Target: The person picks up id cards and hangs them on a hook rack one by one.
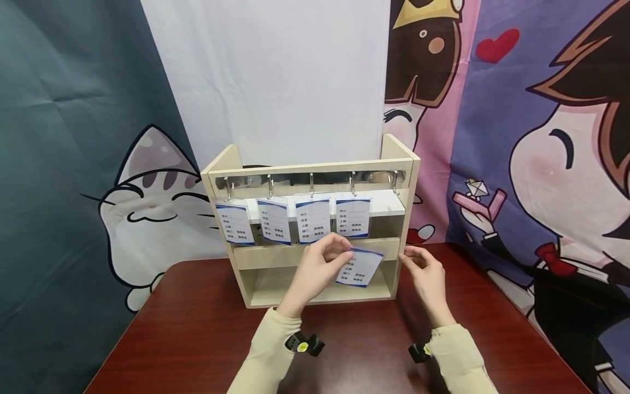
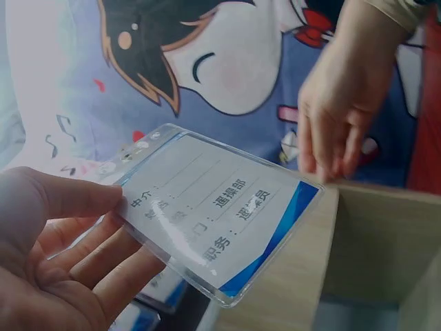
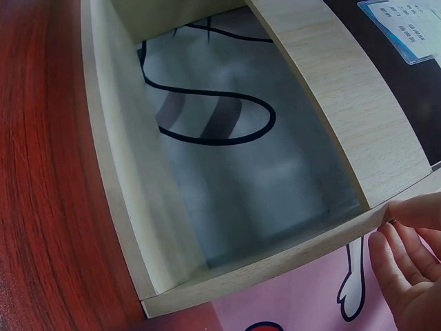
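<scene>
My left hand [image 1: 321, 265] pinches a clear-sleeved name badge [image 1: 361, 268] by its top corner, thumb on one side and fingers behind. The left wrist view shows this badge [image 2: 213, 214] tilted, with a blue corner and printed lines. Several similar badges [image 1: 313, 220] hang in a row from metal hooks [image 1: 353, 183] on the wooden shelf [image 1: 315, 166]. The rightmost hook [image 1: 395, 182] bears no badge. Beside the shelf's right side panel is my right hand [image 1: 427, 278], its thumb and fingertips [image 3: 410, 210] at the panel's edge; whether they grip it is unclear.
The shelf stands on a dark red table [image 1: 197, 328], with an open lower compartment [image 1: 275, 287] facing me. Behind hang a white cloth [image 1: 275, 76] and cartoon-printed curtains [image 1: 492, 109]. Each wrist wears a black strap camera [image 1: 305, 343].
</scene>
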The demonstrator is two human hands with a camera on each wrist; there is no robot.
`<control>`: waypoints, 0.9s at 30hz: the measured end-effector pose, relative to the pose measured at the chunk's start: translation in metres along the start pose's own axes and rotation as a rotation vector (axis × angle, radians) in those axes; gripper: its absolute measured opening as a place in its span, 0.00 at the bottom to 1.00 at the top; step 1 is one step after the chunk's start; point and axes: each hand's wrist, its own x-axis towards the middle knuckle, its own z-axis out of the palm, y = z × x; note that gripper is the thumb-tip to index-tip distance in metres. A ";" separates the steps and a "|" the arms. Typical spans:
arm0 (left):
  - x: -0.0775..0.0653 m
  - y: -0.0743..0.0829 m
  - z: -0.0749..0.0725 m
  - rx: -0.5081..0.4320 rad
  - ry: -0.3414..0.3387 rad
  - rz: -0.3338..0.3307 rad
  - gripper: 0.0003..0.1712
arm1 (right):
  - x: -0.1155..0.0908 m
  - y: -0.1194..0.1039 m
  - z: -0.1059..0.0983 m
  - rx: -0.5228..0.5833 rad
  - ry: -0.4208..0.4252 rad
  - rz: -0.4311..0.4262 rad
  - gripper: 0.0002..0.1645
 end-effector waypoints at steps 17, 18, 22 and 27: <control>0.035 0.030 0.016 -0.122 0.085 0.069 0.08 | 0.001 0.000 0.001 -0.023 0.009 0.009 0.16; 0.037 0.031 0.016 -0.129 0.088 0.071 0.08 | 0.001 0.000 0.001 -0.025 0.010 0.012 0.16; 0.043 0.035 0.020 -0.152 0.100 0.088 0.09 | 0.001 0.000 0.001 -0.019 0.011 0.017 0.16; 0.049 0.039 0.027 -0.184 0.133 0.113 0.09 | 0.000 0.000 0.002 -0.008 0.008 0.016 0.16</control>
